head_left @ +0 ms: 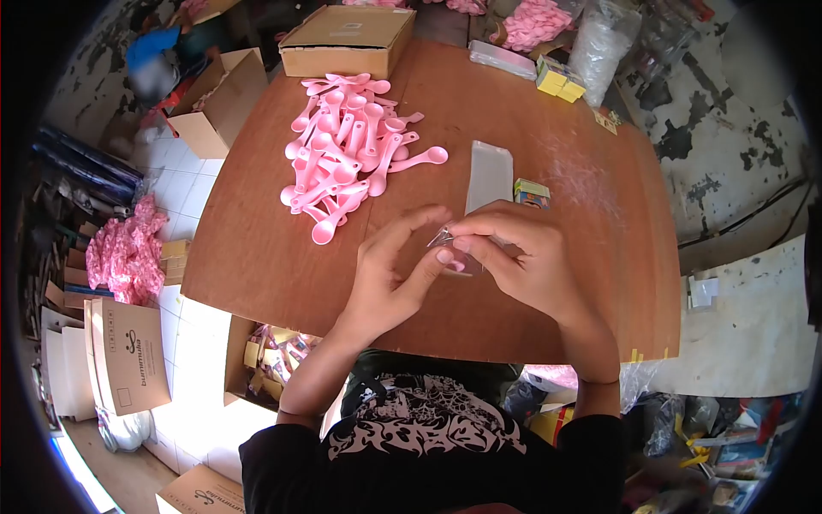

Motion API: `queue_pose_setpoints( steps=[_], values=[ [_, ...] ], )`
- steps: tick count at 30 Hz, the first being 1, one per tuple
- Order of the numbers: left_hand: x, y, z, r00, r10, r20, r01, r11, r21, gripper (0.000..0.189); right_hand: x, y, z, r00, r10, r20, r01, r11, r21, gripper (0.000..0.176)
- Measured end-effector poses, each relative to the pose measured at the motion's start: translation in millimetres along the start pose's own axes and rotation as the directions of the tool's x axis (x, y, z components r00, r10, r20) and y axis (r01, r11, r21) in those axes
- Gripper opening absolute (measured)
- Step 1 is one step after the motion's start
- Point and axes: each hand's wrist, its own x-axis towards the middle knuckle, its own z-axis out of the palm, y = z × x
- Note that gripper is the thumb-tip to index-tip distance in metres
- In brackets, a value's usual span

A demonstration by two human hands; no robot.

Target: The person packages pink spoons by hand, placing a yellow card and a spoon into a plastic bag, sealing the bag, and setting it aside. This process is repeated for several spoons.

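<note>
Over the near part of the brown table, my two hands meet at a small clear plastic bag [441, 237]. My right hand [522, 253] pinches the bag's edge between thumb and fingertips. My left hand [390, 270] has its thumb against the bag and its index finger curved above it. A bit of pink shows below the fingers, seemingly inside the bag; the hands hide most of it. Ahead and to the left lies a heap of pink measuring spoons [351, 146]. Beyond my right hand are a stack of clear plastic sleeves [491, 171] and a small printed box [532, 194].
A closed cardboard box [347, 47] stands at the table's far edge. Yellow boxes [561, 81] and a bulging plastic bag [604, 43] sit at the far right. An open carton [244, 364] with small packets is below the table's left edge. A blurred person [154, 56] is at upper left.
</note>
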Motion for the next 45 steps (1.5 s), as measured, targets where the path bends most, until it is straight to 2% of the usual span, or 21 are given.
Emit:
queue_pose_setpoints(
  steps=[3, 9, 12, 15, 17, 19, 21, 24, 25, 28, 30, 34, 35, 36, 37, 38, 39, 40, 42, 44, 45],
  values=[
    [-3, 9, 4, 0.984, -0.175, -0.017, 0.171, 0.977, -0.127, 0.022, -3, -7, 1, 0.995, 0.095, 0.015, -0.095, 0.995, -0.013, 0.013],
    [-1, 28, 2, 0.971, -0.227, 0.08, 0.227, 0.974, 0.013, 0.022, -6, -7, 4, 0.976, -0.214, -0.043, 0.181, 0.904, -0.387, 0.019],
    [-3, 30, 3, 0.967, -0.215, 0.134, 0.205, 0.975, 0.08, 0.024, -7, -5, 2, 0.926, -0.374, 0.042, 0.323, 0.733, -0.599, 0.024],
    [0, 44, 0, 0.945, -0.255, 0.205, 0.241, 0.966, 0.087, 0.029, -13, -12, 3, 0.928, -0.346, 0.14, 0.333, 0.597, -0.73, 0.02],
    [3, 52, -2, 0.888, -0.35, 0.298, 0.3, 0.932, 0.202, 0.034, -16, -6, 4, 0.894, -0.404, 0.194, 0.395, 0.507, -0.766, 0.018],
    [0, 43, -2, 0.897, -0.292, 0.331, 0.238, 0.952, 0.193, 0.034, -18, -1, 4, 0.839, -0.51, 0.191, 0.451, 0.453, -0.769, 0.018],
    [-2, 39, -3, 0.9, -0.232, 0.368, 0.175, 0.968, 0.18, 0.035, -17, -1, 1, 0.847, -0.515, 0.133, 0.434, 0.526, -0.731, 0.015],
    [-1, 40, -2, 0.892, -0.215, 0.397, 0.169, 0.974, 0.149, 0.037, -18, -2, -7, 0.93, -0.345, -0.125, 0.284, 0.893, -0.348, 0.022],
    [-4, 39, 0, 0.91, -0.169, 0.378, 0.149, 0.985, 0.082, 0.036, -20, -4, -12, 0.93, -0.344, -0.127, 0.282, 0.892, -0.352, 0.022],
    [-8, 41, 4, 0.937, -0.163, 0.31, 0.176, 0.984, -0.016, 0.031, -32, -4, -32, 0.953, -0.054, -0.297, 0.078, 0.994, 0.071, 0.013],
    [-7, 41, 4, 0.962, -0.155, 0.226, 0.172, 0.983, -0.059, 0.027, -35, 13, -55, 0.9, 0.098, -0.424, 0.1, 0.902, 0.419, 0.007],
    [-8, 26, 11, 0.992, -0.077, 0.101, 0.09, 0.987, -0.135, 0.029, -55, 109, -130, 0.975, 0.146, -0.168, 0.101, 0.38, 0.919, 0.013],
    [-8, 27, 13, 0.991, -0.077, 0.108, 0.092, 0.986, -0.141, 0.029, -72, 125, -129, 0.973, 0.152, -0.173, 0.103, 0.386, 0.917, 0.013],
    [-8, 28, 15, 0.984, -0.147, 0.101, 0.162, 0.974, -0.16, 0.029, -89, 141, -126, 0.925, 0.306, -0.227, -0.035, 0.663, 0.748, 0.018],
    [-7, 29, 17, 0.973, -0.212, 0.088, 0.225, 0.958, -0.177, 0.029, -101, 158, -124, 0.851, 0.415, -0.322, -0.217, 0.837, 0.502, 0.022],
    [-5, 29, 17, 0.974, -0.207, 0.088, 0.219, 0.963, -0.157, 0.029, -109, 173, -121, 0.761, 0.47, -0.448, -0.416, 0.883, 0.219, 0.027],
    [-3, 28, 16, 0.977, -0.199, 0.076, 0.209, 0.965, -0.159, 0.029, -110, 185, -120, 0.676, 0.457, -0.578, -0.596, 0.8, -0.066, 0.031],
    [-1, 26, 15, 0.972, -0.223, 0.07, 0.231, 0.963, -0.136, 0.03, -91, 174, -117, 0.613, 0.385, -0.691, -0.734, 0.602, -0.316, 0.036],
    [-5, 22, 16, 0.959, -0.273, 0.077, 0.28, 0.954, -0.108, 0.03, -68, 107, -88, 0.748, 0.397, -0.532, -0.591, 0.762, -0.263, 0.04],
    [-1, 13, 20, 0.939, -0.326, 0.111, 0.343, 0.911, -0.229, 0.032, -64, 77, -65, 0.926, 0.365, -0.09, -0.343, 0.918, 0.199, 0.043],
    [0, 11, 20, 0.939, -0.325, 0.114, 0.343, 0.912, -0.226, 0.032, -61, 63, -52, 0.957, 0.291, 0.015, -0.287, 0.936, 0.204, 0.044]
  ],
)
